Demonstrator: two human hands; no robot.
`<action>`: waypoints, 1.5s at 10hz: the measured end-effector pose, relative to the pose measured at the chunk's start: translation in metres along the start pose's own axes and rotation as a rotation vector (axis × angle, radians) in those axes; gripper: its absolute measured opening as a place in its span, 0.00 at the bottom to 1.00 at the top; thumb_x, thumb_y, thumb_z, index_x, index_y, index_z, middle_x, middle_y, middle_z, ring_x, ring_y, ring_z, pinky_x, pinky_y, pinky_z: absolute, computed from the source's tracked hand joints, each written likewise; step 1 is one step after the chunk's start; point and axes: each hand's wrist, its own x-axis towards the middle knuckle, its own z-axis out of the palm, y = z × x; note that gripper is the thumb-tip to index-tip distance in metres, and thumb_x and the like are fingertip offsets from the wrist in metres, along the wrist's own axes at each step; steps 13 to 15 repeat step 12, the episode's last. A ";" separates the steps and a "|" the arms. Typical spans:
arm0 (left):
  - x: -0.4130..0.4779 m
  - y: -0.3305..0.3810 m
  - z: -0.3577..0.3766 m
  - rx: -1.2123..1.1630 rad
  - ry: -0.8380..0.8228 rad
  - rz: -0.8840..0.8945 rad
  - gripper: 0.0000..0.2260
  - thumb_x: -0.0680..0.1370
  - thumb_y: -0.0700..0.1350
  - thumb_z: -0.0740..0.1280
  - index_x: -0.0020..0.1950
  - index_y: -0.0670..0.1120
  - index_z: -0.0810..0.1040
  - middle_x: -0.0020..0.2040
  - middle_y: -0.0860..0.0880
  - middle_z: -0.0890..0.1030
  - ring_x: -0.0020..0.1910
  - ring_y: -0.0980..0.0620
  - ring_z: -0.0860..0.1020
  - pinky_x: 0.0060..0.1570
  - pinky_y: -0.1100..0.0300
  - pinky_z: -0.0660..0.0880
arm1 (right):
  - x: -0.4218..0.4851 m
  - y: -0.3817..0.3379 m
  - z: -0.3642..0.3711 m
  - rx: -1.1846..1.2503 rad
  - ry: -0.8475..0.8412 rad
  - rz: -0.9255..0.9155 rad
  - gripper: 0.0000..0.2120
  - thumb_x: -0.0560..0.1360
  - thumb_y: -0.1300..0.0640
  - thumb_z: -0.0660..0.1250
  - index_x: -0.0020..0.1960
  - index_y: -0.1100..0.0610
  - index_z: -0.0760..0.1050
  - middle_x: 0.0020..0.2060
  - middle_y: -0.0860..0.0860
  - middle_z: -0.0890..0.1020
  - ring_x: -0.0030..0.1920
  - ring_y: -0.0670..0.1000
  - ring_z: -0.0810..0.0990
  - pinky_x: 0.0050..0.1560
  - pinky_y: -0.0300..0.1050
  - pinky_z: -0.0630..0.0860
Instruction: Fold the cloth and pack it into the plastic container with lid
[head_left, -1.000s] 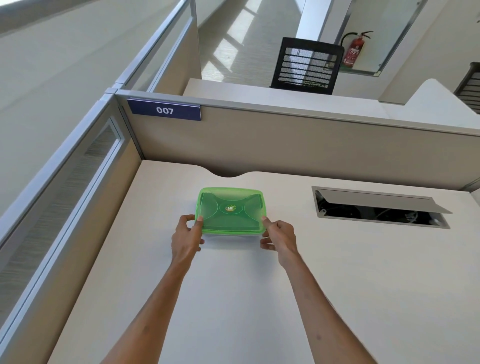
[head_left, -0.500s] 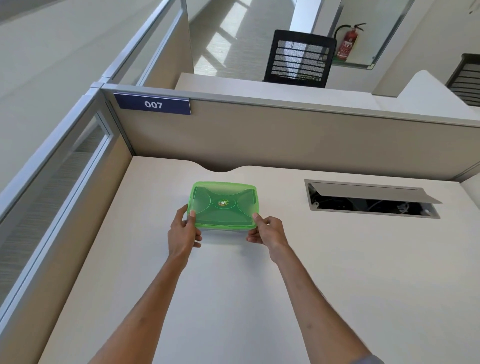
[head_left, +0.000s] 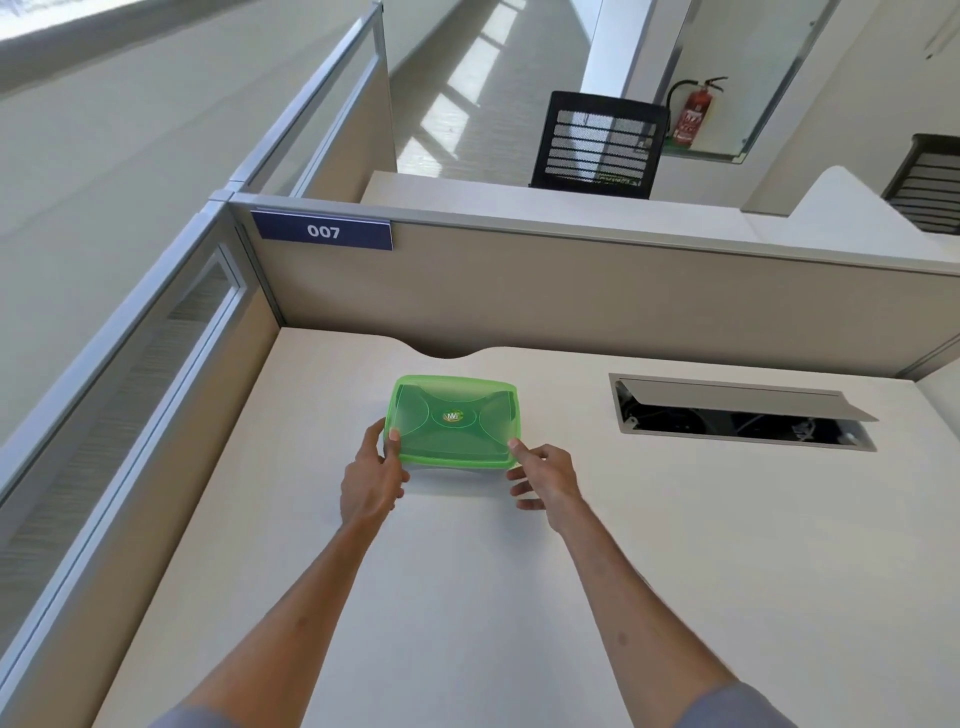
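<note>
Head view: a green box (head_left: 454, 422) with its lid (head_left: 457, 415) on sits on the pale desk (head_left: 467, 597), towards the back, just in front of the notch in the desk's far edge. The left hand (head_left: 370, 480) grips the box's near left corner, thumb on the lid rim and fingers down the side. The right hand (head_left: 545, 480) touches the near right corner with its forefinger tip on the lid rim; its other fingers are loosely curled and spread, off the box. The cloth cannot be made out (the lid is only translucent). To the right, well apart from the box, a cable hatch (head_left: 743, 413) stands open. On the partition (head_left: 571, 306) behind, a blue sign (head_left: 322, 231) reads 007.
</note>
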 end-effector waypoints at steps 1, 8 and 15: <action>0.002 0.003 -0.004 0.282 0.045 0.039 0.27 0.89 0.64 0.51 0.85 0.55 0.65 0.65 0.40 0.84 0.64 0.34 0.83 0.63 0.38 0.80 | -0.001 -0.002 0.000 -0.092 0.084 -0.048 0.21 0.80 0.42 0.74 0.58 0.60 0.78 0.48 0.56 0.89 0.44 0.58 0.87 0.51 0.59 0.87; -0.005 0.017 -0.001 0.539 0.193 0.095 0.21 0.89 0.48 0.54 0.81 0.45 0.68 0.75 0.38 0.74 0.68 0.33 0.76 0.60 0.38 0.76 | -0.019 -0.008 -0.008 -0.726 0.169 -0.474 0.15 0.86 0.51 0.65 0.71 0.55 0.74 0.66 0.52 0.82 0.66 0.58 0.80 0.62 0.55 0.78; -0.025 0.070 0.039 0.836 0.303 0.682 0.29 0.91 0.57 0.51 0.91 0.53 0.47 0.91 0.46 0.47 0.90 0.43 0.52 0.87 0.38 0.55 | -0.025 -0.022 -0.047 -1.064 0.298 -0.844 0.31 0.89 0.47 0.51 0.89 0.54 0.46 0.89 0.49 0.47 0.88 0.50 0.46 0.87 0.62 0.44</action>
